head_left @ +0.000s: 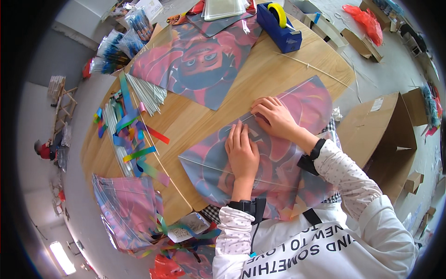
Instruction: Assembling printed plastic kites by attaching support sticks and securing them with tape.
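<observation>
A printed kite [209, 162], pink and grey-blue with thin pale rods across it, lies partly on the table in front of me and hangs over the near edge toward my lap. My left hand [242, 156] rests on it, palm down, fingers stretched toward its far edge. Close by on the right, my right hand [275, 117] has its fingers bent and closed at that same edge, where a thin white rod [297, 88] runs. What lies under the right fingertips is partly hidden.
Another printed kite sheet [200, 74] lies at the table's far side, beside a blue tape dispenser [285, 37]. To the left are colourful ribbons [127, 123] and bundled white rods [147, 92]. Folded kites [127, 204] hang at the left edge. A cardboard box [371, 135] stands right.
</observation>
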Motion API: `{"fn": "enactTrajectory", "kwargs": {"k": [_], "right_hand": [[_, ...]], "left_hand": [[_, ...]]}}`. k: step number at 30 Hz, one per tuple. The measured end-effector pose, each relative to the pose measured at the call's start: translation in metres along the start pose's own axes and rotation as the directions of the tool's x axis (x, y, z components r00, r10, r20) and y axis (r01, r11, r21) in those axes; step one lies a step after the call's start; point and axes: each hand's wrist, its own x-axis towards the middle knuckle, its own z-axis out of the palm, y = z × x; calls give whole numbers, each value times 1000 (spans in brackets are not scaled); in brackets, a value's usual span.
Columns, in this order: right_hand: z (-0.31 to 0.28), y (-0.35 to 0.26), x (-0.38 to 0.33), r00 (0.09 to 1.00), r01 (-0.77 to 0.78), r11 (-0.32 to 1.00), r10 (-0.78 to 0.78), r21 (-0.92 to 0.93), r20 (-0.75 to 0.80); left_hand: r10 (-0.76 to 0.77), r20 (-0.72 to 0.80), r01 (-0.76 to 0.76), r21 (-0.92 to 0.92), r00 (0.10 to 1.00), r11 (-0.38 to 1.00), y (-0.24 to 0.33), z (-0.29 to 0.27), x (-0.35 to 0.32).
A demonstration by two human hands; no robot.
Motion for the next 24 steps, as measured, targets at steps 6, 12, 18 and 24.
{"fn": "enactTrajectory", "kwargs": {"k": [6, 12, 18, 24], "right_hand": [[-1, -1, -2, 1000, -16, 1000, 16, 7, 9], [0, -1, -2, 1000, -5, 1000, 5, 5, -12], [0, 0, -1, 1000, 2, 1000, -2, -3, -30], [2, 0, -1, 1000, -1, 1000, 1, -3, -24]], "left_hand": [[-16, 21, 16, 5, 1000, 1000, 2, 0, 0], [-15, 21, 15, 11, 1000, 1000, 1, 0, -1], [-12, 20, 12, 18, 1000, 1000, 2, -1, 2], [-8, 11, 8, 12, 1000, 1000, -1, 0, 1]]}}
